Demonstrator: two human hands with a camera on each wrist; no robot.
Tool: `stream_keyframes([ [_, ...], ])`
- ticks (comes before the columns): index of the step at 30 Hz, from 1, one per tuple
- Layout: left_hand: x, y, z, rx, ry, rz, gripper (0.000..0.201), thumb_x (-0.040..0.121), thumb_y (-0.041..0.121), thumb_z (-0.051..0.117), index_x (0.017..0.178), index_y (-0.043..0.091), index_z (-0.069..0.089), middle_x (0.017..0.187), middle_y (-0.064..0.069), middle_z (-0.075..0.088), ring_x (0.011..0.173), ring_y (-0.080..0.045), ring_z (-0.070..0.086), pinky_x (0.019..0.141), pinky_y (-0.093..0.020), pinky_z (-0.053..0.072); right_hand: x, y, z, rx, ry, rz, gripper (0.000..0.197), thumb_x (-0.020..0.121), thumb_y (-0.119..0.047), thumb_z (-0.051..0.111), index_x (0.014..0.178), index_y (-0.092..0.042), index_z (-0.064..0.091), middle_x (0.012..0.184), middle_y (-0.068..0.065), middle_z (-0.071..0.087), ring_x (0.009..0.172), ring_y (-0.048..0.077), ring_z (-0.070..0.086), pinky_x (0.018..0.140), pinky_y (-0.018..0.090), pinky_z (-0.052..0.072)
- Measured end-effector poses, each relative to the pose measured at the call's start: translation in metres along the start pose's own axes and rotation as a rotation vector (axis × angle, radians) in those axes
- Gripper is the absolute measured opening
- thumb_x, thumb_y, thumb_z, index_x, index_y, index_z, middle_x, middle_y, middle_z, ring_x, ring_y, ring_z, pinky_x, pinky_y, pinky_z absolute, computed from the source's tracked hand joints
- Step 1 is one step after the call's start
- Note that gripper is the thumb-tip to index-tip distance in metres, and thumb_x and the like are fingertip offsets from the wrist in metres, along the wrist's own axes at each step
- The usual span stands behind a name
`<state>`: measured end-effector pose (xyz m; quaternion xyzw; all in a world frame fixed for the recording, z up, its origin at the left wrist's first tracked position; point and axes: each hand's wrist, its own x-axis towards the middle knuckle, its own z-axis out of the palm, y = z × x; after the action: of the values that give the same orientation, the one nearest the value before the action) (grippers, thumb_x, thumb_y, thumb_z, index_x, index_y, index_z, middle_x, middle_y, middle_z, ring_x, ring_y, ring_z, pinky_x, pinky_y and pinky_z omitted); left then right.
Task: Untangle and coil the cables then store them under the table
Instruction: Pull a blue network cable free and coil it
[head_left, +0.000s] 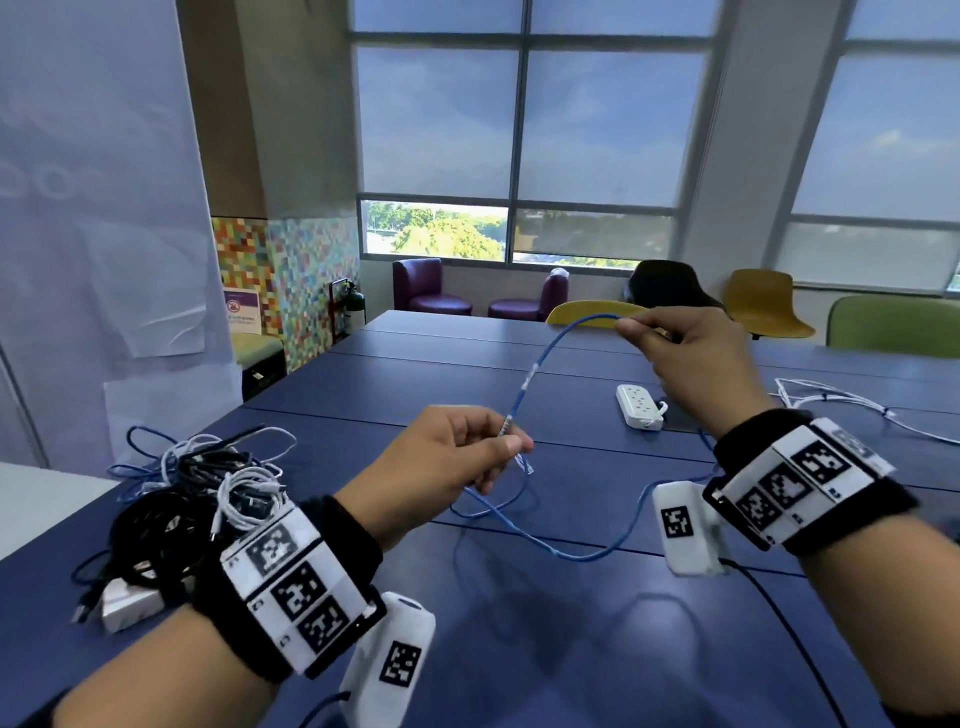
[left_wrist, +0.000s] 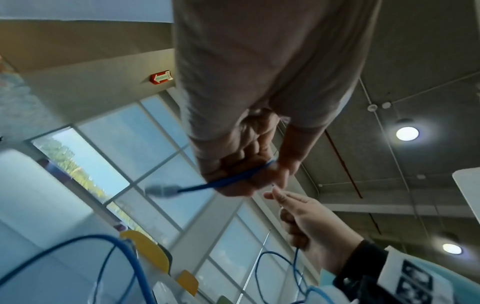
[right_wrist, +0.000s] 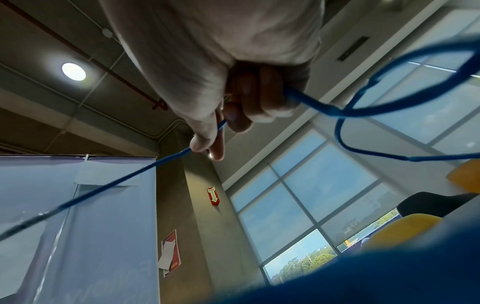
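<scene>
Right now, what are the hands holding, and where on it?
Both hold the blue cable: left hand pinches it just behind the connector end, right hand grips it farther along.

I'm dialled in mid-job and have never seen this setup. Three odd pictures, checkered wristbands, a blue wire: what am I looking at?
There is no machine here: a person works with two bare hands. The large picture comes from a camera on their head; the other two come from cameras strapped to each wrist, looking up along the hand, so you see ceiling and windows behind.

The left hand pinches the blue cable near its plug end. The right hand holds the same cable further along, raised above the blue table; the rest loops down onto the table.

On the table also lie a tangled pile of black and white cables, a white power strip and a white cable.
</scene>
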<state>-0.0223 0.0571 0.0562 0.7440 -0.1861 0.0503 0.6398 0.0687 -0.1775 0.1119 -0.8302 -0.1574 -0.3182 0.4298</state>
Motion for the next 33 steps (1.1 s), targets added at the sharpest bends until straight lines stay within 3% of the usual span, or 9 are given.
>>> stream_keyframes([
  [4,-0.006,0.008,0.012,-0.426,-0.089,0.056,0.016,0.094,0.008,0.054,0.1,0.002,0.068,0.06,0.001,0.039,0.05,-0.011,0.032,0.055,-0.024,0.034,-0.009,0.014,0.009,-0.151,-0.103,0.026,0.018,0.089,-0.042,0.067,0.086,-0.027,0.077,0.062,-0.016,0.061,0.065,0.005,0.054,0.068,0.028,0.044],
  [9,-0.002,0.023,0.012,-0.73,-0.115,0.225,0.048,0.087,-0.004,0.049,0.135,0.002,0.047,0.086,-0.008,0.056,0.06,-0.014,0.048,0.061,-0.025,0.042,-0.043,0.021,0.036,-0.227,-0.499,-0.109,0.029,0.091,-0.047,0.062,0.091,-0.02,0.074,0.065,-0.001,0.064,0.059,0.007,0.053,0.066,0.03,0.049],
  [13,0.008,0.019,0.01,-0.719,0.121,0.195,0.041,0.096,-0.005,0.045,0.138,-0.002,0.041,0.102,-0.015,0.07,0.078,-0.021,0.066,0.073,-0.026,0.055,-0.074,0.014,0.051,-0.212,-0.693,-0.228,0.025,0.095,-0.043,0.056,0.103,-0.025,0.07,0.087,-0.002,0.073,0.08,0.012,0.065,0.077,0.037,0.052],
  [16,0.012,0.007,0.01,-0.646,0.234,0.152,0.034,0.102,-0.001,0.034,0.135,-0.004,0.041,0.117,-0.023,0.067,0.109,-0.03,0.066,0.1,-0.04,0.05,-0.095,-0.005,0.053,-0.144,-0.775,-0.319,0.027,0.098,-0.039,0.053,0.087,-0.017,0.065,0.07,0.0,0.063,0.065,0.015,0.053,0.066,0.036,0.048],
  [19,0.009,-0.009,0.009,-0.26,0.245,0.079,0.031,0.103,0.006,0.038,0.125,0.019,0.054,0.124,-0.01,0.066,0.117,-0.017,0.062,0.107,-0.041,0.042,-0.102,-0.024,0.043,-0.084,-0.734,-0.361,0.037,0.097,-0.031,0.057,0.064,-0.019,0.046,0.054,-0.001,0.042,0.055,0.017,0.038,0.055,0.027,0.033],
  [24,-0.002,-0.022,0.009,-0.017,0.028,0.048,0.034,0.102,0.002,0.038,0.135,0.008,0.047,0.085,0.003,0.075,0.086,-0.008,0.07,0.084,-0.02,0.052,-0.093,-0.044,0.024,-0.081,-0.661,-0.376,0.011,0.088,-0.018,0.066,0.077,-0.016,0.068,0.059,-0.009,0.055,0.055,0.01,0.047,0.054,0.018,0.034],
  [27,-0.012,-0.014,0.007,0.086,-0.157,0.055,0.028,0.101,0.011,0.04,0.119,-0.004,0.056,0.065,-0.007,0.063,0.057,-0.014,0.061,0.068,-0.036,0.053,-0.084,-0.043,0.017,-0.066,-0.601,-0.354,0.015,0.082,-0.008,0.067,0.081,-0.023,0.071,0.055,-0.011,0.053,0.053,0.007,0.048,0.053,0.014,0.031],
  [29,-0.016,-0.007,0.007,0.119,-0.209,0.031,0.035,0.095,0.02,0.041,0.11,-0.005,0.059,0.055,0.002,0.05,0.05,-0.007,0.048,0.066,-0.044,0.049,-0.079,-0.04,0.015,-0.065,-0.586,-0.333,0.017,0.082,-0.009,0.068,0.082,-0.026,0.071,0.055,-0.007,0.052,0.052,0.009,0.045,0.052,0.017,0.032],
  [33,-0.019,0.001,0.007,0.064,-0.174,-0.049,0.033,0.093,0.028,0.049,0.101,0.004,0.069,0.05,0.01,0.036,0.047,-0.008,0.035,0.055,-0.027,0.042,-0.072,-0.032,0.016,-0.086,-0.526,-0.351,0.014,0.082,-0.013,0.071,0.08,-0.027,0.072,0.056,-0.01,0.055,0.056,0.008,0.05,0.053,0.014,0.033],
])
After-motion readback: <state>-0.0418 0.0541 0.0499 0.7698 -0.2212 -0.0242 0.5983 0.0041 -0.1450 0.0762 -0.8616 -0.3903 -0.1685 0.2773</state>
